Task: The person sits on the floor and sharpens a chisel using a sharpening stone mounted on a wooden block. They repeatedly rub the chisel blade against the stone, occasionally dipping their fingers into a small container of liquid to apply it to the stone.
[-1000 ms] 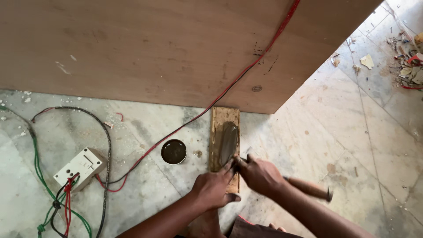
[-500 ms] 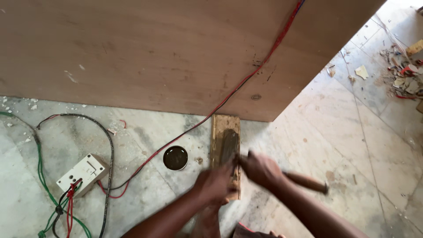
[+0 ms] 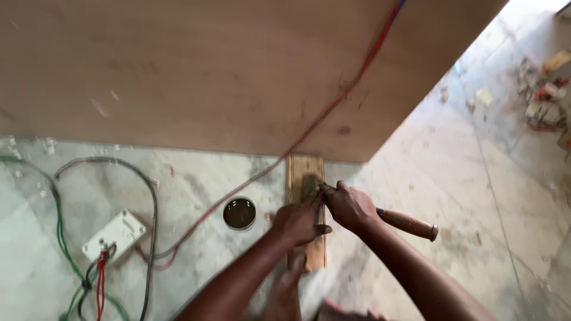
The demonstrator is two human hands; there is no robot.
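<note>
A small wooden block lies on the stone floor, with a dark grey stone set in its top. My right hand grips a chisel whose brown wooden handle sticks out to the right; its blade end sits on the dark stone. My left hand presses down on the blade and the block just beside the right hand. A foot holds the block's near end.
A large plywood sheet fills the top of the view. A red cable runs across it down to a white switch box with green, black and red wires. A small round tin sits left of the block. Debris lies at the far right.
Both hands have slid forward along the block toward the plywood, carrying the chisel over the dark stone. The camera view shifted a little.
</note>
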